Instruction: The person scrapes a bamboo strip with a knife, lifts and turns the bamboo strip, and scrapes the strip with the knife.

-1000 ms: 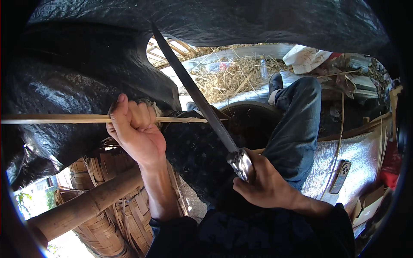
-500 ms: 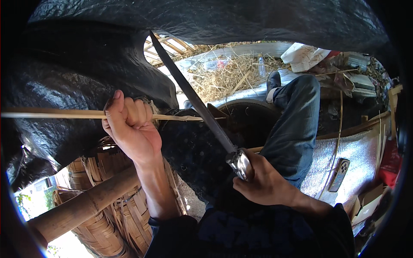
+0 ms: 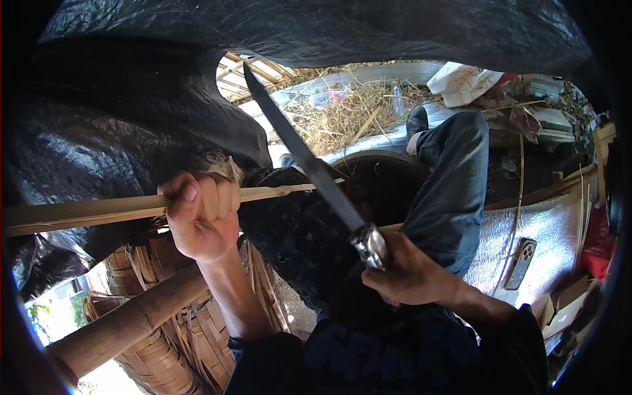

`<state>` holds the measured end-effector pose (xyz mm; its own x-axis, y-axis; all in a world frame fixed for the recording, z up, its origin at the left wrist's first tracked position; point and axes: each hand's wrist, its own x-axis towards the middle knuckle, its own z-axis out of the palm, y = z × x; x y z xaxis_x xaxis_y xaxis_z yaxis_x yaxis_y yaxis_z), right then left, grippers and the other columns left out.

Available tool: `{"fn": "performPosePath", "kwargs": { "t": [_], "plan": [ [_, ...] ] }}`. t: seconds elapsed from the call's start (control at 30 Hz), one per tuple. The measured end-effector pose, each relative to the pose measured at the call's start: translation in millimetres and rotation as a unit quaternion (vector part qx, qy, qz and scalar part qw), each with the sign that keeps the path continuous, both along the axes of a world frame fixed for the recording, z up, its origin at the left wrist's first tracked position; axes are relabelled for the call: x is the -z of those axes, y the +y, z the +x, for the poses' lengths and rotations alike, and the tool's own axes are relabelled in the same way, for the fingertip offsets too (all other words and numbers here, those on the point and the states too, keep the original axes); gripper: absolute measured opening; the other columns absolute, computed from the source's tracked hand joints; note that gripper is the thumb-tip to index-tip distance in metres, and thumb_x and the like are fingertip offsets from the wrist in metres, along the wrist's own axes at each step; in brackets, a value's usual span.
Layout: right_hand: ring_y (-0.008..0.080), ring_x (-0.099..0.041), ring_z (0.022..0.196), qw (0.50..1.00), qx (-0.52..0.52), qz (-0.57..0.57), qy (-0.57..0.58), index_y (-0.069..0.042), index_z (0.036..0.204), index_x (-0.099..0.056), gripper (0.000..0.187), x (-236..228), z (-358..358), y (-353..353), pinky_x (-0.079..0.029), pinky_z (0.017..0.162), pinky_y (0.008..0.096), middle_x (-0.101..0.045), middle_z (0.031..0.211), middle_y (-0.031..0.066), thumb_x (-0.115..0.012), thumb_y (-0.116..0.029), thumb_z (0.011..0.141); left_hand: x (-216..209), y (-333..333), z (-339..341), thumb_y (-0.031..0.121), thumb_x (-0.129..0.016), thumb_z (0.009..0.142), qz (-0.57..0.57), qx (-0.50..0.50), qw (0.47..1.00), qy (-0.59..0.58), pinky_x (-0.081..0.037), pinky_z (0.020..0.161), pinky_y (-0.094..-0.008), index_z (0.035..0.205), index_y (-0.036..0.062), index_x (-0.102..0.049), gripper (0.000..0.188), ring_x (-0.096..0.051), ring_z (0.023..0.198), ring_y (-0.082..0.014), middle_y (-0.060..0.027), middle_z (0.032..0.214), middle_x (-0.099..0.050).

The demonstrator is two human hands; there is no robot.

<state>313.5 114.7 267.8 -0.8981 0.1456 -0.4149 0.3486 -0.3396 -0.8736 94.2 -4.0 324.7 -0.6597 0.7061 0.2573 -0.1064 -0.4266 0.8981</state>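
My left hand (image 3: pixel 204 214) is closed round a pale bamboo strip (image 3: pixel 85 214), which runs from the left edge across to the middle. Its narrow far end reaches up to the blade of a long machete (image 3: pixel 299 148). My right hand (image 3: pixel 408 266) grips that machete by its handle, mostly hidden in the fingers, with a shiny metal collar showing. The dark blade points up and to the left, away from me. A dark cloth (image 3: pixel 283 230) covers my lap below the strip.
Black plastic sheeting (image 3: pixel 118 99) hangs at the left and top. A thick bamboo pole (image 3: pixel 135 316) and woven bamboo baskets (image 3: pixel 158 355) are at lower left. Straw (image 3: pixel 342 118) lies beyond. A phone (image 3: pixel 521 264) rests on a silvery mat (image 3: pixel 487 263) at right, near a cardboard box (image 3: pixel 567 304).
My left hand has come lower and turned, and the strip now shows a wider face. The machete has shifted slightly to the right, its tip lower.
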Motion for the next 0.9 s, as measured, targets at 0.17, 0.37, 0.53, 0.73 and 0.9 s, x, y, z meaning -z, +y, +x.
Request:
{"fn": "performPosePath", "kwargs": {
  "t": [0.17, 0.37, 0.53, 0.73, 0.9],
  "plan": [
    [0.0238, -0.054, 0.063, 0.965, -0.018, 0.242, 0.095, 0.003, 0.1, -0.044, 0.036, 36, 8, -13, -0.044, 0.059, 0.0339, -0.05, 0.069, 0.0127, -0.057, -0.011, 0.07, 7, 5, -5, 0.011, -0.04, 0.082, 0.018, 0.077, 0.996, 0.043, -0.012, 0.033, -0.0265, 0.052, 0.0132, -0.025, 0.034, -0.013, 0.034, -0.0062, 0.003, 0.04, -0.02],
    [0.0251, -0.051, 0.065, 0.976, 0.016, 0.2, 0.089, 0.0, 0.109, -0.043, 0.046, -19, -10, 18, -0.042, 0.058, 0.0329, -0.049, 0.074, 0.0146, -0.061, -0.009, 0.068, 50, -9, 8, 0.004, -0.044, 0.077, -0.006, 0.064, 0.995, -0.078, -0.015, 0.032, -0.0273, 0.057, 0.0054, -0.034, 0.023, -0.016, 0.032, -0.0095, 0.0019, 0.039, -0.016],
    [0.0218, -0.05, 0.067, 0.97, 0.067, 0.199, 0.123, -0.001, 0.115, -0.04, 0.054, -9, 14, 14, -0.042, 0.058, 0.0293, -0.049, 0.083, 0.014, -0.065, -0.005, 0.068, 6, -11, 15, 0.009, -0.041, 0.081, 0.002, 0.097, 0.993, 0.062, -0.017, 0.028, -0.0238, 0.058, 0.0079, -0.036, 0.023, -0.019, 0.03, -0.0067, 0.0029, 0.039, -0.022],
    [0.018, -0.048, 0.072, 0.987, 0.004, 0.154, 0.053, 0.006, 0.112, -0.041, 0.05, 0, 20, 16, -0.042, 0.058, 0.0281, -0.045, 0.089, 0.0145, -0.065, -0.005, 0.07, -19, -12, 2, 0.0, -0.044, 0.076, 0.001, 0.096, 0.987, 0.131, -0.017, 0.027, -0.0237, 0.086, 0.0062, -0.047, 0.012, -0.021, 0.027, -0.0068, 0.0023, 0.038, -0.024],
    [0.0207, -0.05, 0.077, 0.997, 0.006, 0.081, -0.015, 0.003, 0.11, -0.042, 0.047, 1, 19, 7, -0.042, 0.061, 0.0306, -0.047, 0.091, 0.0154, -0.063, -0.01, 0.07, -2, -14, -5, 0.0, -0.044, 0.076, -0.014, 0.072, 0.99, 0.119, -0.017, 0.028, -0.0242, 0.079, 0.0064, -0.045, 0.007, -0.021, 0.029, -0.0062, 0.0017, 0.04, -0.026]
  ]
}}
